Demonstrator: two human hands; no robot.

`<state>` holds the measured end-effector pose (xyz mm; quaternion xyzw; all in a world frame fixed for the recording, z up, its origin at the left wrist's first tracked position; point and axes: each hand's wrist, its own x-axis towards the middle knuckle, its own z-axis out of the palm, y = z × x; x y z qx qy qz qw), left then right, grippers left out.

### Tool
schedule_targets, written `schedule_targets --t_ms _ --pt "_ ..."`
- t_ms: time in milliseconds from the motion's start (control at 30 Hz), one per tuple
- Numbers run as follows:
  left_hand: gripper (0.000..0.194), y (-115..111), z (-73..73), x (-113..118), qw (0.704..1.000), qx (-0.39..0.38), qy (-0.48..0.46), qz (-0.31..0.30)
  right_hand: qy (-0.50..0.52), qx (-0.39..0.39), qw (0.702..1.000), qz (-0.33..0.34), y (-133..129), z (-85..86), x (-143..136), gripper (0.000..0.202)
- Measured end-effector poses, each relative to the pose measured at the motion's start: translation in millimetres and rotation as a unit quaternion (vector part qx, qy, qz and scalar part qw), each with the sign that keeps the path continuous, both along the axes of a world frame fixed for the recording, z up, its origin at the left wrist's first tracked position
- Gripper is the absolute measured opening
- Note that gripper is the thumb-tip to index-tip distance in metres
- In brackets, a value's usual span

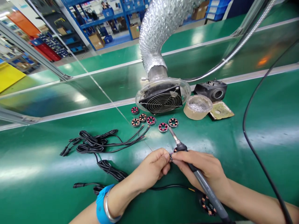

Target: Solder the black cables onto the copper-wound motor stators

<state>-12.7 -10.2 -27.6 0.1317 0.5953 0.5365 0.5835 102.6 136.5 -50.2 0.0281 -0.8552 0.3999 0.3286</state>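
Note:
My right hand (203,169) is closed round a soldering iron (198,177), whose metal tip points up and left toward a ring-shaped motor coil (163,127) with red windings. My left hand (154,168) is closed in a pinch, its fingertips meeting those of my right hand. Something small and dark shows between them, too hidden to name. A thin wire (148,146) runs up from beside the left fingers. Just behind the iron's grip, another coil ring (175,150) is mostly covered. A further coil ring (207,205) lies partly beneath the iron by my right forearm.
Several coil rings (142,117) lie farther back. Bundled black cables (93,141) sit at left. A fume fan (162,101) hangs from a silver duct (158,28). Right of it are a round tub (197,107), a sponge tray (220,110) and an iron stand (212,90).

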Motion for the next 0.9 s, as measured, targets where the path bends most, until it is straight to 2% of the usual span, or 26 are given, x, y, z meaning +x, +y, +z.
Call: schedule_targets --t_ms 133,267,500,600,733,800,900 --pt "0.034 2 2.1 0 1.0 -0.003 -0.024 0.008 -0.007 -0.016 1.0 -0.006 1 0.8 0 0.026" --pt "0.032 4 4.4 0 1.0 -0.015 -0.021 0.006 0.002 -0.004 1.0 0.015 0 -2.5 2 0.03" --pt "0.033 4 2.9 3 0.999 -0.015 0.05 0.011 -0.029 0.041 0.998 0.043 13 -3.0 4 0.034" --pt "0.031 3 -0.2 4 0.997 -0.023 0.073 0.018 -0.045 0.102 0.991 0.076 23 -3.5 5 0.031" --pt "0.03 3 -2.2 5 0.997 -0.02 0.073 0.03 -0.013 0.194 0.975 0.112 25 -4.8 2 0.026" --pt "0.03 3 -2.6 5 0.997 -0.014 0.076 0.031 -0.008 0.18 0.979 0.1 23 -5.5 -1 0.028" --pt "0.029 3 -3.4 4 0.995 -0.018 0.092 0.031 -0.055 0.071 0.994 0.062 20 -5.9 -4 0.031"
